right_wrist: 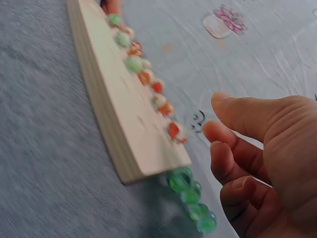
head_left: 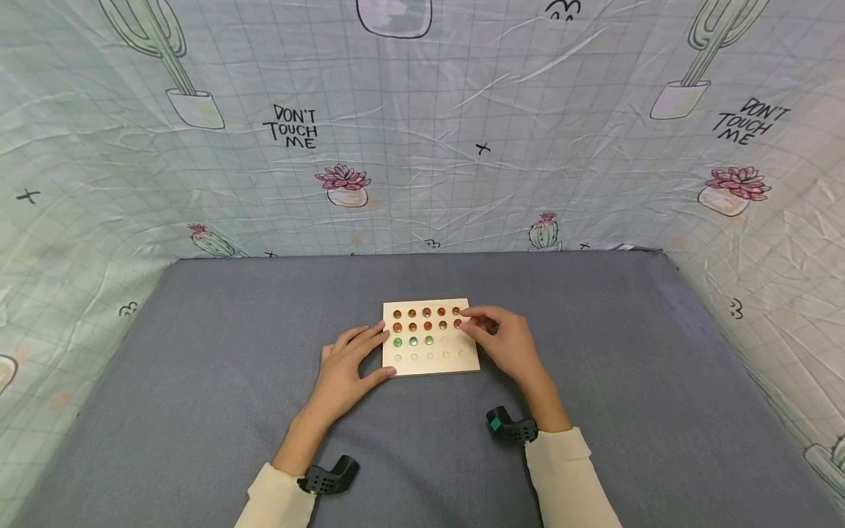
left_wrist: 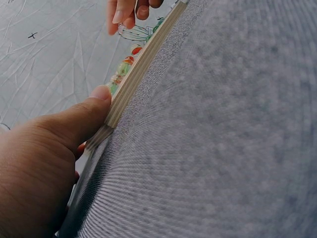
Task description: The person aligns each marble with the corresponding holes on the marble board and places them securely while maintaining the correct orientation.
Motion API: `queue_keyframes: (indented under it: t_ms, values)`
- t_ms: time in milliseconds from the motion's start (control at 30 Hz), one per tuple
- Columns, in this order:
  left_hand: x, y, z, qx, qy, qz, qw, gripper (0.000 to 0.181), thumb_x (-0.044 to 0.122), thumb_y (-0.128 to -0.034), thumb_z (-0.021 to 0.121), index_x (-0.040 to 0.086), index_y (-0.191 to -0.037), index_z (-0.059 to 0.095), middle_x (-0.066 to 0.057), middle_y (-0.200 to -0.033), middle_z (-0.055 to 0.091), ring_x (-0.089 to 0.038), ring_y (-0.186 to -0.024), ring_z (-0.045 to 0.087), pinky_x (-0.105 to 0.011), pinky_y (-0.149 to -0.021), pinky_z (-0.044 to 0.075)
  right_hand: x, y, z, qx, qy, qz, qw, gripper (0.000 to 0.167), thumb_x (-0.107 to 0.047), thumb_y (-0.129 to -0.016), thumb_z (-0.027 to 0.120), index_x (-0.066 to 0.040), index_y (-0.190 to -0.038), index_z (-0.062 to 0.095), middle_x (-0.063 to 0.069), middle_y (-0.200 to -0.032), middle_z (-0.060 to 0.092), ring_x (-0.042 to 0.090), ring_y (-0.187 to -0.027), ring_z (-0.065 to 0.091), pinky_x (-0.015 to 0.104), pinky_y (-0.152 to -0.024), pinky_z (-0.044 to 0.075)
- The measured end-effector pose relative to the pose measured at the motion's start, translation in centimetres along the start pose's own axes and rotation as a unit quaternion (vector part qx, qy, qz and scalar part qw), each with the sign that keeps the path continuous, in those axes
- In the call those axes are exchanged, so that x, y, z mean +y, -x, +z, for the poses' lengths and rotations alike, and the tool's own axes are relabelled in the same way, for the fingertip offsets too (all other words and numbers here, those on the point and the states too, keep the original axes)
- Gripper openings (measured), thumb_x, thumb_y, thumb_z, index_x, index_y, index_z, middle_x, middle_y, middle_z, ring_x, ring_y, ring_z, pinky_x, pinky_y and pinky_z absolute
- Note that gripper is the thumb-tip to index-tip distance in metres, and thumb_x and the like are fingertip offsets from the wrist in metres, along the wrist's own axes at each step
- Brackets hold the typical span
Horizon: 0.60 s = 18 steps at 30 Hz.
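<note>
A flat wooden board (head_left: 432,370) with rows of round hollows lies on the grey cloth. Red-orange marbles (head_left: 427,326) sit in its two far rows, and three green marbles (head_left: 413,341) fill the left of the third row. My left hand (head_left: 342,378) rests at the board's left side, fingers fairly straight along the edge and thumb (left_wrist: 101,94) on the near corner. Above the right end hovers my right hand (head_left: 510,343), fingers loosely bent. The right wrist view shows a gap between thumb and fingers with nothing in it. Loose green marbles (right_wrist: 190,193) lie just beyond the board's right edge.
Grey cloth (head_left: 264,308) covers the table around the board. A printed fabric backdrop (head_left: 422,147) with cactus drawings stands behind and at both sides. Each wrist wears a black camera mount (head_left: 330,477).
</note>
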<state>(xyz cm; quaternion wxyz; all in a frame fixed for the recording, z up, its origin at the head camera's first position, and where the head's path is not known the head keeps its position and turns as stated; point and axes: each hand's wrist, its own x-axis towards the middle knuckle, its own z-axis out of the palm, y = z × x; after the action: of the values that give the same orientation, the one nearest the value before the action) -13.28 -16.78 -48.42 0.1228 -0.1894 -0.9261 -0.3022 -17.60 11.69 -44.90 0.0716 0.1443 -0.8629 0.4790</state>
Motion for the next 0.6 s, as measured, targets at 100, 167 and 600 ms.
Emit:
queue_keyframes:
  t_ms: [100, 167, 600]
  values:
    - [0.0, 0.0, 0.0, 0.001, 0.001, 0.001, 1.0000, 0.064, 0.040, -0.0802, 0.076, 0.014, -0.136, 0.057, 0.000, -0.144, 0.047, -0.025, -0.129, 0.040, -0.047, -0.085, 0.026, 0.4, 0.0, -0.7, 0.006, 0.001, 0.013, 0.9999, 0.021, -0.017, -0.086, 0.074, -0.010, -0.106, 0.073, 0.000, -0.084, 0.066, 0.015, -0.072, 0.058, 0.031, -0.060, 0.044]
    - [0.0, 0.0, 0.0, 0.002, 0.001, 0.002, 1.0000, 0.064, 0.040, -0.0802, 0.076, 0.014, -0.136, 0.057, 0.000, -0.144, 0.047, -0.025, -0.129, 0.040, -0.047, -0.085, 0.026, 0.8, 0.1, -1.1, 0.006, 0.001, 0.019, 0.9998, 0.021, -0.018, -0.087, 0.073, -0.010, -0.106, 0.073, 0.000, -0.085, 0.066, 0.015, -0.073, 0.058, 0.031, -0.060, 0.044]
    - [-0.1, 0.1, 0.2, 0.000, 0.002, -0.001, 1.0000, 0.064, 0.041, -0.0804, 0.075, 0.014, -0.136, 0.057, 0.001, -0.144, 0.046, -0.023, -0.130, 0.039, -0.046, -0.086, 0.026, 2.9, 0.6, -3.2, -0.016, 0.006, 0.030, 0.9994, 0.024, -0.026, -0.087, 0.072, -0.012, -0.107, 0.074, -0.001, -0.087, 0.067, 0.016, -0.073, 0.057, 0.030, -0.064, 0.044]
